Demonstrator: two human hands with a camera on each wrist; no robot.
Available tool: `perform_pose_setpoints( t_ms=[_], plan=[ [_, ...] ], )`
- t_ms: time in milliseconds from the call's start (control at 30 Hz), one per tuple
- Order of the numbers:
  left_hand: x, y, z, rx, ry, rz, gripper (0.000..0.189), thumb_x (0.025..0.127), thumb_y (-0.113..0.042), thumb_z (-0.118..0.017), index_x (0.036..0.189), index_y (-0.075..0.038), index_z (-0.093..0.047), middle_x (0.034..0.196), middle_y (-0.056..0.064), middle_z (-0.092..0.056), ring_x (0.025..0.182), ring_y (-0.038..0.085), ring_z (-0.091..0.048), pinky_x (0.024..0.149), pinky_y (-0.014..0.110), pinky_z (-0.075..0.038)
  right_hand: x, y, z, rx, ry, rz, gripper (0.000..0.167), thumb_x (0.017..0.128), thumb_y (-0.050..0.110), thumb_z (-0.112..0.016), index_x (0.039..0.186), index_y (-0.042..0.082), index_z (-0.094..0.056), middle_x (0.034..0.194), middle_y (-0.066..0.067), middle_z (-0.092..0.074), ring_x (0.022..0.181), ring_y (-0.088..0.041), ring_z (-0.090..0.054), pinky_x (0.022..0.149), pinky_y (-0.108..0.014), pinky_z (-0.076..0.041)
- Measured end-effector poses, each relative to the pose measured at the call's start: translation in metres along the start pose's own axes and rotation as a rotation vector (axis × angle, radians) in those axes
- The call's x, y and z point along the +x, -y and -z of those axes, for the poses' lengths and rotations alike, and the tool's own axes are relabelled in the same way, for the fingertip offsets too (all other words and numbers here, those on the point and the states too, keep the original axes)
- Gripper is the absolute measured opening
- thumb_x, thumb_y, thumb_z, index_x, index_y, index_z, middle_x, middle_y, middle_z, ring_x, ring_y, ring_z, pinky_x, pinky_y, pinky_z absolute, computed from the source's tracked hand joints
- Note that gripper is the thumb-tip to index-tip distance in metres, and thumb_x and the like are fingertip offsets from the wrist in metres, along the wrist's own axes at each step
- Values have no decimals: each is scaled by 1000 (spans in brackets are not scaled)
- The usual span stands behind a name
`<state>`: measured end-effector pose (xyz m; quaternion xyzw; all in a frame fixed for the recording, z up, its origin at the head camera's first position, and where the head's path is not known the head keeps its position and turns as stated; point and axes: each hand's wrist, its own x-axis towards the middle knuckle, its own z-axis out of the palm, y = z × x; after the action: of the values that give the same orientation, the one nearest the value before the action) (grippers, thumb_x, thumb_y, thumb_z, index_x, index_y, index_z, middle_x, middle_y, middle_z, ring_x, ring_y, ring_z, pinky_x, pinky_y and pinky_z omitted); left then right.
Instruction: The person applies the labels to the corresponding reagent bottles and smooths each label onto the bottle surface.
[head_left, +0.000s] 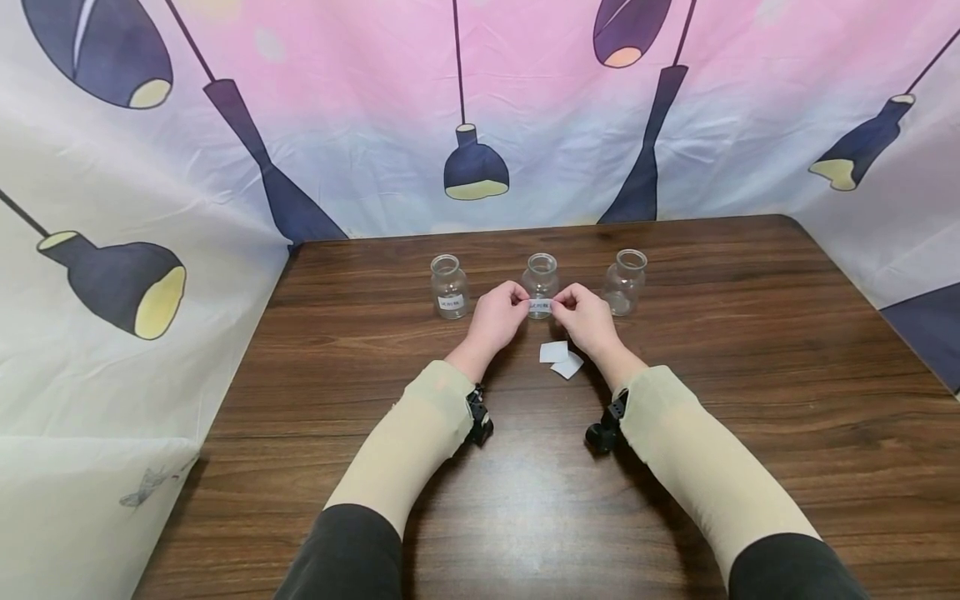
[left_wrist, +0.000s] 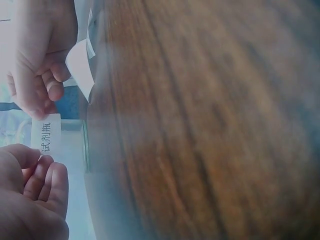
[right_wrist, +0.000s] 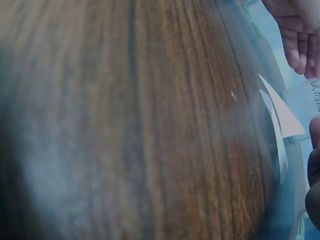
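In the head view, a white label [head_left: 540,306] with printed characters is stretched between both hands in front of the middle glass bottle [head_left: 541,271]. My left hand [head_left: 498,317] pinches the label's left end between thumb and finger. Its right end is pinched by my right hand [head_left: 588,321]. The left wrist view shows the label [left_wrist: 46,135] close up, its ends at the fingertips of the left hand [left_wrist: 35,192] and the right hand [left_wrist: 37,65]. Whether the label touches the glass cannot be told.
To the left stands a glass bottle [head_left: 449,283] bearing a similar label [head_left: 451,302]. A glass bottle without a visible label [head_left: 625,282] is on the right. Two white paper pieces [head_left: 553,352] lie overlapping on the wooden table [head_left: 517,517] between the forearms. A printed curtain [head_left: 390,125] hangs behind.
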<state>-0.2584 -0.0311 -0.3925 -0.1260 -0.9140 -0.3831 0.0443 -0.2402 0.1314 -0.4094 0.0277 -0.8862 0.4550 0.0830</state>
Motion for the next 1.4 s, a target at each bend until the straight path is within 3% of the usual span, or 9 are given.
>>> perform_pose_setpoints(
  t_ms=[400, 733, 1133, 1400],
  plan=[
    [-1, -2, 0, 23, -16, 12, 7, 88, -14, -57, 89, -10, -63, 83, 1, -63, 76, 17, -56, 71, 30, -45, 1, -1, -3, -73, -32, 34, 11, 90, 18, -59, 90, 8, -60, 72, -5, -65, 63, -17, -58, 59, -28, -45],
    [-1, -4, -1, 44, -33, 29, 7, 88, -13, -57, 90, -9, -62, 84, 2, -63, 78, 19, -56, 72, 30, -45, 1, -2, -4, -94, -58, 60, 11, 89, 18, -60, 89, 7, -61, 76, -7, -65, 73, -21, -60, 70, -35, -46],
    [-1, 0, -2, 20, -37, 26, 8, 88, -14, -58, 91, -9, -62, 84, 1, -63, 79, 17, -56, 73, 29, -45, 0, -2, -4, -113, -64, 58, 13, 88, 18, -60, 90, 6, -60, 82, -9, -66, 78, -23, -59, 74, -38, -46],
    [-3, 6, 3, -25, -21, 59, 10, 88, -19, -62, 92, -10, -61, 88, 2, -63, 82, 17, -57, 76, 31, -45, -3, -7, 1, -80, -55, 49, 16, 86, 19, -63, 91, 4, -59, 89, -12, -67, 82, -24, -61, 74, -38, -47]
  ],
)
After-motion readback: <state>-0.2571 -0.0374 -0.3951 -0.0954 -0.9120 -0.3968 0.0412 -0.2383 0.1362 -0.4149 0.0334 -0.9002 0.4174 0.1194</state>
